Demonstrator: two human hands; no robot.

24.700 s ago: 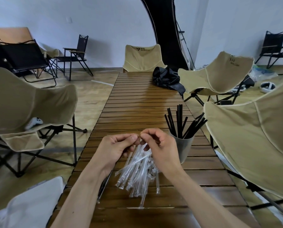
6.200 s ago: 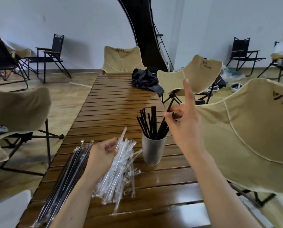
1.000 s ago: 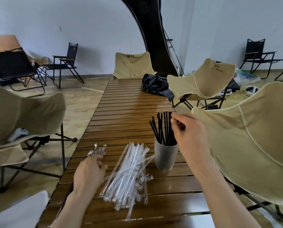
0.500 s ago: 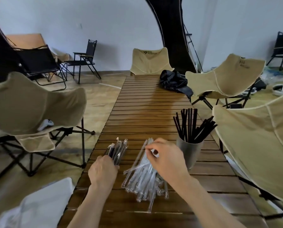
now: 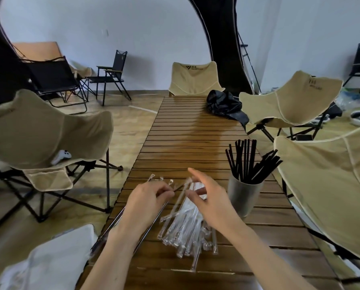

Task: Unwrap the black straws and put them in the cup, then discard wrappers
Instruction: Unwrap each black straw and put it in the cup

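A grey cup (image 5: 242, 196) stands on the slatted wooden table (image 5: 191, 139), holding several bare black straws (image 5: 248, 162). A heap of clear empty wrappers (image 5: 185, 229) lies in front of it. My left hand (image 5: 145, 203) grips a bundle of wrapped black straws (image 5: 154, 218) whose sealed ends stick out past the fingers. My right hand (image 5: 208, 200) hovers over the wrapper heap, thumb and forefinger spread, close to the bundle's tips and holding nothing I can see.
Beige folding chairs stand on the left (image 5: 39, 130), the right (image 5: 329, 185) and at the far end (image 5: 193, 80). A crumpled black bag (image 5: 225, 103) lies far up the table. A white sheet (image 5: 47, 264) sits by the near left corner.
My right hand left the cup and came back over the wrapper heap. It now opens beside the bundle's tips. My left hand has raised the wrapped bundle slightly.
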